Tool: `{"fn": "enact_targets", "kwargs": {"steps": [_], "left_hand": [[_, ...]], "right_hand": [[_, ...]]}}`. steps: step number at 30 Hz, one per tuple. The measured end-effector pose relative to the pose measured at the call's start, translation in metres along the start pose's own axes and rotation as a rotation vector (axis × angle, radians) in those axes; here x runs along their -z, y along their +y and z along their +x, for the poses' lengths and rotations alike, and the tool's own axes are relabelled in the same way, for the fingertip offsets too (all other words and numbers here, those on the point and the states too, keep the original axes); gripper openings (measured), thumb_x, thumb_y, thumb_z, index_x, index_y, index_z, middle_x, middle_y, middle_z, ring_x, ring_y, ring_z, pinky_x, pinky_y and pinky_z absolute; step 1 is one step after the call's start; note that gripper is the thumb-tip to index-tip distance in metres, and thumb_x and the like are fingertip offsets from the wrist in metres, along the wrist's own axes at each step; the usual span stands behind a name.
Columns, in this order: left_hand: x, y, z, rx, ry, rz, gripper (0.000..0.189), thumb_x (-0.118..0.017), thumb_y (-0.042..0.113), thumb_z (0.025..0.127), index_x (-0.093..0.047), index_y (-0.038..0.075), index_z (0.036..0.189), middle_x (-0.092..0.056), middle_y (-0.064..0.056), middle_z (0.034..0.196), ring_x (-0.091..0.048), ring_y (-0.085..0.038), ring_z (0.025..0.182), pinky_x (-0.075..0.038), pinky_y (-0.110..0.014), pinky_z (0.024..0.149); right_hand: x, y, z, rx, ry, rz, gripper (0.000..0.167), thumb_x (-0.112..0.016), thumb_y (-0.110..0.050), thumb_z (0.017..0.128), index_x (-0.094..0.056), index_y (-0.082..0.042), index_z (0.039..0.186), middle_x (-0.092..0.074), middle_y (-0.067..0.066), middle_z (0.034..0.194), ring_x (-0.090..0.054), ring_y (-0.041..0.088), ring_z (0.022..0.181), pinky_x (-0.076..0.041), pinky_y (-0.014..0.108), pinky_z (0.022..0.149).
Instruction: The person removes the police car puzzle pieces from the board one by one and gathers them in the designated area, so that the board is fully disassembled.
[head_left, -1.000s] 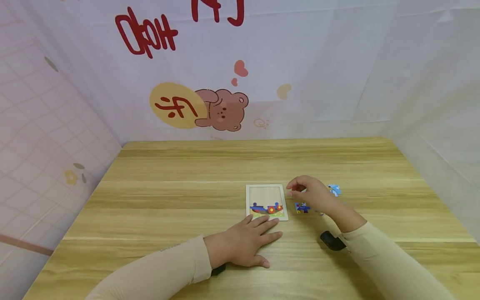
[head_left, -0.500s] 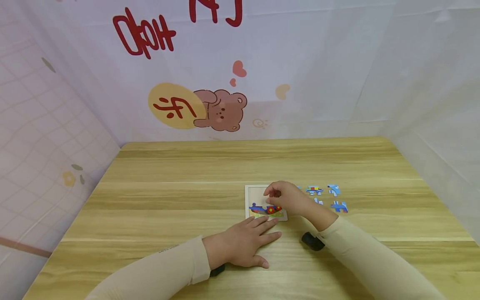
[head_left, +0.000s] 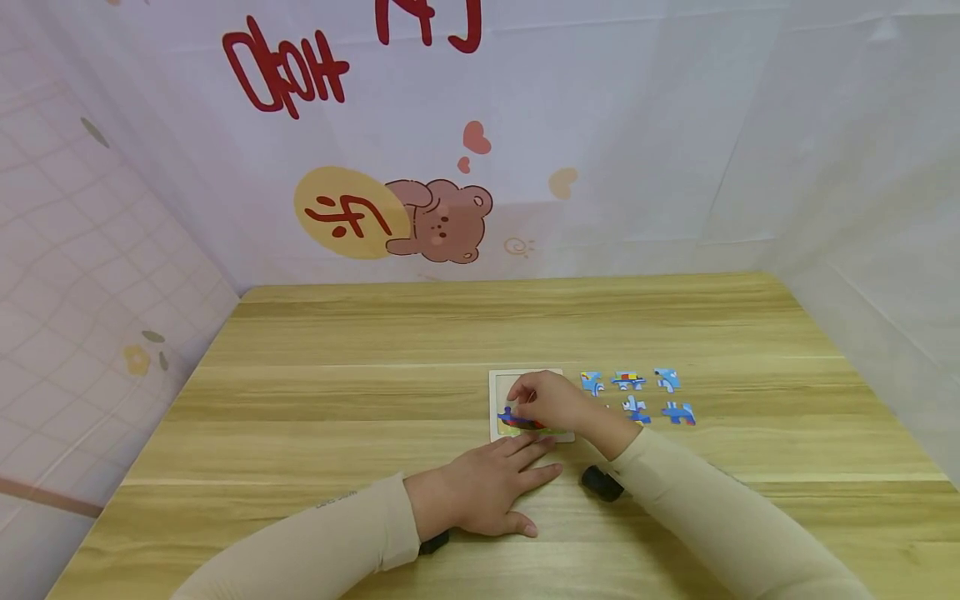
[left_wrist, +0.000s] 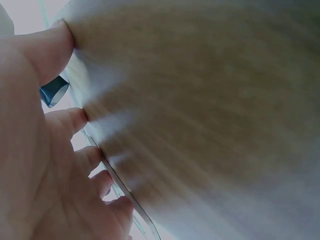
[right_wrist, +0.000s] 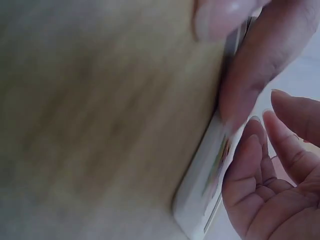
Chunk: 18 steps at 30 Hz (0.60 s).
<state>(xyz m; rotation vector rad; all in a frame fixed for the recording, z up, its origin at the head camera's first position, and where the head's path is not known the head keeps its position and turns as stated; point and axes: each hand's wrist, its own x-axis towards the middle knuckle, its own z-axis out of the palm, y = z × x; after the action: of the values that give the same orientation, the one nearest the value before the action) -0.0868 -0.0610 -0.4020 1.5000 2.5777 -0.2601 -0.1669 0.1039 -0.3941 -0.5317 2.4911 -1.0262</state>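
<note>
My left hand [head_left: 495, 487] lies flat and spread, with its fingertips on the near edge of a shallow jigsaw tray [head_left: 494, 400]. Along the tray's lower part runs a row of fitted puzzle pieces, printed with a dark blue and red picture. Above that row the pale base shows. Over the tray, my right hand [head_left: 551, 402] bends its fingers down, thumb low at the blue piece [head_left: 510, 413]. No loose piece shows between its thumb and fingers in the right wrist view, where the right fingers [right_wrist: 245, 170] curve beside the tray's rim.
Several loose blue jigsaw pieces [head_left: 628, 380] lie in two rows to the right of the tray, one mostly hidden by the right wrist. Black wrist devices [head_left: 602, 483] sit under both forearms. A printed cloth wall [head_left: 600, 125] rises behind the wooden table [head_left: 360, 333].
My right hand has moved left from beside the loose pieces to over the tray, uncovering more of them. My left hand has stayed at the tray's near edge.
</note>
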Motion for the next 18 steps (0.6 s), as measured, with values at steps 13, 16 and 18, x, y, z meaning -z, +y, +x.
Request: {"fn": "enact_targets", "kwargs": {"steps": [13, 16, 18], "left_hand": [[-0.0005, -0.0002, -0.0001, 0.003, -0.024, -0.039, 0.074, -0.041, 0.064, 0.093, -0.028, 0.023, 0.154, -0.014, -0.004, 0.161, -0.011, -0.019, 0.148, -0.021, -0.032, 0.115], [0.0006, -0.0001, -0.0004, 0.008, -0.041, -0.049, 0.074, -0.040, 0.064, 0.093, -0.027, 0.023, 0.154, -0.013, -0.003, 0.162, -0.010, -0.019, 0.148, -0.021, -0.032, 0.115], [0.0011, 0.0002, -0.0005, 0.007, -0.041, -0.046, 0.074, -0.040, 0.064, 0.093, -0.027, 0.023, 0.154, -0.013, -0.003, 0.162, -0.010, -0.019, 0.148, -0.021, -0.032, 0.115]], "right_hand": [[-0.0043, -0.0033, 0.0056, -0.010, -0.025, -0.088, 0.009, -0.066, -0.007, 0.089, -0.069, -0.005, 0.097, -0.066, -0.003, 0.083, -0.058, 0.011, 0.076, -0.049, 0.030, 0.074], [-0.0050, -0.0053, 0.0060, -0.010, -0.042, -0.091, 0.008, -0.065, -0.007, 0.090, -0.069, -0.005, 0.097, -0.066, -0.002, 0.083, -0.058, 0.011, 0.076, -0.049, 0.030, 0.075], [-0.0055, -0.0052, 0.0061, -0.013, -0.046, -0.088, 0.007, -0.065, -0.007, 0.090, -0.068, -0.005, 0.097, -0.066, -0.002, 0.084, -0.057, 0.012, 0.076, -0.049, 0.030, 0.075]]}}
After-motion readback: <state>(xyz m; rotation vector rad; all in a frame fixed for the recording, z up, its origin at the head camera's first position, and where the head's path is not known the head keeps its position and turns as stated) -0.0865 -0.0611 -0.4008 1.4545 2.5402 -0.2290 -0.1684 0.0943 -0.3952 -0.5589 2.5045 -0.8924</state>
